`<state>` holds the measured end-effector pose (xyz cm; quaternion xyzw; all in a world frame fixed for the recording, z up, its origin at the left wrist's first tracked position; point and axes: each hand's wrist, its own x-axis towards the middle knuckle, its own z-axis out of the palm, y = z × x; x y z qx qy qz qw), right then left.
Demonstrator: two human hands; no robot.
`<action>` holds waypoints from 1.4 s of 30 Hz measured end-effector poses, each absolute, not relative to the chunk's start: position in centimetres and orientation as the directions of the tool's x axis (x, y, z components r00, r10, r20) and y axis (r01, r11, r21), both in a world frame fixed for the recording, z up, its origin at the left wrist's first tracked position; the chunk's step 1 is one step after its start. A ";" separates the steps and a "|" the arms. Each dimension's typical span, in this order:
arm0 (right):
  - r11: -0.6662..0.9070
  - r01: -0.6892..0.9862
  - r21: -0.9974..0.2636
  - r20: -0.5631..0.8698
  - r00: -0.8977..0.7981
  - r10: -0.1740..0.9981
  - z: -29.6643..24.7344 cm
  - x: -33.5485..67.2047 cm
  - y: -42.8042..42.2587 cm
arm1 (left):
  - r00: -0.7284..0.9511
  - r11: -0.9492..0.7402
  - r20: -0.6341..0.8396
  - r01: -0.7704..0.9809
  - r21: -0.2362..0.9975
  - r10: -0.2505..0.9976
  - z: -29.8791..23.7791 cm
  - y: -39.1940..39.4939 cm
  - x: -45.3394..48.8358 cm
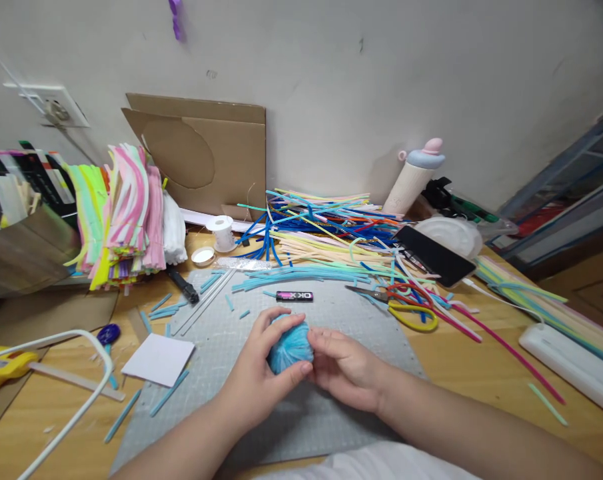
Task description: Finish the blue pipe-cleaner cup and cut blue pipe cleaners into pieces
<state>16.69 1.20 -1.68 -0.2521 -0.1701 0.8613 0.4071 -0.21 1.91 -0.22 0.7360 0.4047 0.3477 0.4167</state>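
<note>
The grip of the left hand point(261, 377) is closed around a blue fluffy ball point(287, 350). The thumb is at the front and the fingers curl over the top. The grip of the right hand point(348, 367) is closed on the same ball, with its fingertips pressed on the side at 3 o'clock. The ball sits between the two hands, just above a grey mat point(216, 347) on the counter point(481, 373), near the middle of the mat.

At 12 o'clock from the ball, near it, a small black stick with pink letters point(294, 296) lies flat on the mat. Further off at 12 o'clock there is a big messy pile of fuzzy sticks point(326, 233) in many colours. At 2 o'clock are scissors with yellow handles point(411, 315), and past them a black phone point(434, 255) lying flat. A pale bottle with a pink top point(415, 175) stands by the wall behind the phone.

At 9 o'clock from the ball, a white paper square point(158, 359) lies half on the edge of the mat. Short blue bits point(168, 393) lie around it. At 10 o'clock, well apart, a thick stack of pink, yellow and green fuzzy sticks point(124, 213) hangs over. A white spool point(222, 232) stands at 11 o'clock, in front of brown cardboard point(206, 153) that leans on the wall. A yellow glue gun point(1, 367) lies far off at 9 o'clock.
</note>
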 end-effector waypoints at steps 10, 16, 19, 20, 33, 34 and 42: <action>-0.613 -0.578 -0.538 -0.278 -0.565 0.777 -1.3 16.7 1.2 | 0.362 -0.193 0.111 0.200 0.960 0.926 -0.3 2.2 -0.1; -0.478 -0.636 -0.606 -0.257 -0.412 0.874 -1.1 17.1 1.7 | 0.274 0.136 -0.112 -0.073 0.988 0.955 -0.8 2.5 -0.2; -0.462 -0.595 -0.658 -0.248 -0.408 0.879 -1.0 17.4 1.8 | 0.404 0.321 -0.235 -0.159 0.934 0.884 -0.5 2.4 -0.2; -0.458 -0.581 -0.673 -0.241 -0.413 0.878 -1.0 17.4 1.8 | 0.448 0.373 -0.266 -0.168 0.913 0.854 -0.3 2.4 -0.2; -0.391 -0.518 -0.761 -0.180 -0.411 0.894 -1.5 17.3 1.3 | 0.588 0.493 -0.301 -0.195 0.848 0.750 0.9 2.3 -0.1; -0.389 -0.505 -0.770 -0.183 -0.409 0.894 -1.6 17.3 1.3 | 0.588 0.486 -0.298 -0.187 0.854 0.752 0.9 2.3 -0.1; -0.303 -0.410 -0.860 -0.148 -0.368 0.918 -1.7 17.2 1.0 | 0.564 0.410 -0.265 -0.147 0.900 0.782 0.4 2.3 -0.2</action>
